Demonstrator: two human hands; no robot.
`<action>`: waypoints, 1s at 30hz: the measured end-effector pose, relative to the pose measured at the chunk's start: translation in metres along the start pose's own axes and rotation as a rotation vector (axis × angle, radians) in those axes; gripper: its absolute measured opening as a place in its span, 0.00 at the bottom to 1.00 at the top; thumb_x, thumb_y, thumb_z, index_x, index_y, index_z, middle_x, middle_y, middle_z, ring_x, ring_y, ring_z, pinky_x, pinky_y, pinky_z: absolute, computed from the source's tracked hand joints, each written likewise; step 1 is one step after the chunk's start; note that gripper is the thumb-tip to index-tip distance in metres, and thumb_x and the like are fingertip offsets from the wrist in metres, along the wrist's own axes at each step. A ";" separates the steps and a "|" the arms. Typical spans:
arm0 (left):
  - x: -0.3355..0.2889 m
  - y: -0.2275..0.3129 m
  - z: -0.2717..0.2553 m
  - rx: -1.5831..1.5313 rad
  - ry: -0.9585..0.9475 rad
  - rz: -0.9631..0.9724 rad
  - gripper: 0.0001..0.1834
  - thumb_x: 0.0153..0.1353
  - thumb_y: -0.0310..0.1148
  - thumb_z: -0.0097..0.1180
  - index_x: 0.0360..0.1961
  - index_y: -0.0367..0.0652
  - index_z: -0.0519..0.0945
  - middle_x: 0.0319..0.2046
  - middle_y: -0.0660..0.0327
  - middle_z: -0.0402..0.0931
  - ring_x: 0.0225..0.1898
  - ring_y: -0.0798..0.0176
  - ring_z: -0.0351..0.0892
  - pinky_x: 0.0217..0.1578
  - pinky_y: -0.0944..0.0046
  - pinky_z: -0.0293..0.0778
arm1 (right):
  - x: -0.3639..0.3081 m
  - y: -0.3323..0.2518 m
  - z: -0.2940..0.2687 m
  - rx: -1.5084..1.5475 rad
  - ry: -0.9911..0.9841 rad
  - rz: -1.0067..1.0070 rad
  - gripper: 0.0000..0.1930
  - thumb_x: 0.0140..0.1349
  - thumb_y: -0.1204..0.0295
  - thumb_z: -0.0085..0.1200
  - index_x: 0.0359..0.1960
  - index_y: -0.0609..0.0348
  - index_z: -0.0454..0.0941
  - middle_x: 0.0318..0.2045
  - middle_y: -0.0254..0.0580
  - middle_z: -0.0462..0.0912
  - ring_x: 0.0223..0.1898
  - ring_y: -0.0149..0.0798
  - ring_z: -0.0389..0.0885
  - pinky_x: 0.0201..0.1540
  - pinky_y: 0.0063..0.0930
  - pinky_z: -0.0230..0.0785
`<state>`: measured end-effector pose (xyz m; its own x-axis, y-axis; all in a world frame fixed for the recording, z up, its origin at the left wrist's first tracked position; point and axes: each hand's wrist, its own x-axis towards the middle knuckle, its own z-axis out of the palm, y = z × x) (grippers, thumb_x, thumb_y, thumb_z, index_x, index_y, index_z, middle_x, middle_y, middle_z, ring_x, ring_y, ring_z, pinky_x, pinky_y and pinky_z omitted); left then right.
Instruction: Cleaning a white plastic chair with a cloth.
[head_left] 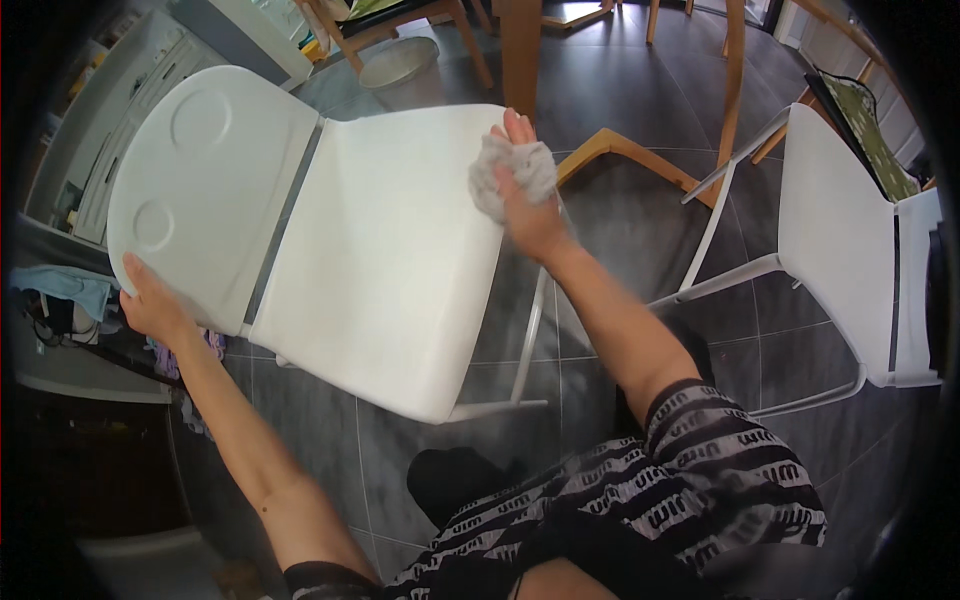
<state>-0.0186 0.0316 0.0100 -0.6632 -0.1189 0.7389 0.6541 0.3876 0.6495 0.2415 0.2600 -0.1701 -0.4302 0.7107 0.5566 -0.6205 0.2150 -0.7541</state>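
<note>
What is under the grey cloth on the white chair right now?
The grey cloth lies on the white chair seat's far edge, pressed down by the right hand. The seat patch beneath it is covered and cannot be seen.

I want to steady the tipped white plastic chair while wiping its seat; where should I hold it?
Grip the white plastic chair at the curved outer rim of its backrest, from the left, as the left hand does. That thin edge juts free, far from the right hand pressing the grey cloth.

cloth [513, 172]: covers most right hand [528, 205] fingers
second chair [850, 240]: right of white chair [330, 240], cut by rim
left hand [155, 305]: fingertips behind backrest
</note>
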 end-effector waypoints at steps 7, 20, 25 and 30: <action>-0.001 0.000 0.001 0.064 0.002 -0.022 0.33 0.54 0.55 0.50 0.36 0.26 0.73 0.35 0.46 0.75 0.34 0.54 0.77 0.34 0.61 0.73 | -0.081 -0.023 0.029 -0.554 -0.230 -0.162 0.25 0.59 0.69 0.39 0.58 0.66 0.56 0.62 0.49 0.53 0.65 0.42 0.44 0.65 0.34 0.27; 0.003 -0.005 0.001 0.054 0.031 -0.029 0.34 0.52 0.56 0.50 0.33 0.26 0.73 0.31 0.45 0.76 0.32 0.51 0.77 0.33 0.60 0.73 | -0.060 -0.014 0.014 -0.672 -0.166 -0.338 0.23 0.57 0.70 0.38 0.56 0.63 0.61 0.59 0.51 0.58 0.63 0.48 0.49 0.64 0.42 0.26; 0.007 -0.009 0.003 0.103 0.053 -0.011 0.34 0.52 0.57 0.50 0.32 0.26 0.73 0.30 0.45 0.76 0.32 0.51 0.77 0.33 0.59 0.73 | -0.022 0.003 -0.004 -0.451 0.104 0.029 0.24 0.58 0.76 0.36 0.59 0.62 0.57 0.60 0.50 0.56 0.64 0.44 0.48 0.65 0.37 0.30; 0.007 -0.012 -0.003 0.120 0.054 0.007 0.35 0.52 0.57 0.50 0.32 0.26 0.73 0.30 0.45 0.76 0.32 0.51 0.77 0.33 0.59 0.72 | -0.086 -0.045 0.030 -0.774 -0.463 -0.268 0.29 0.55 0.76 0.46 0.60 0.60 0.53 0.59 0.48 0.59 0.64 0.42 0.50 0.65 0.38 0.30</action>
<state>-0.0295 0.0237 0.0078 -0.6363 -0.1638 0.7538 0.6083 0.4944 0.6209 0.2867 0.1689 -0.1736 -0.6572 0.2720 0.7029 -0.1999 0.8363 -0.5105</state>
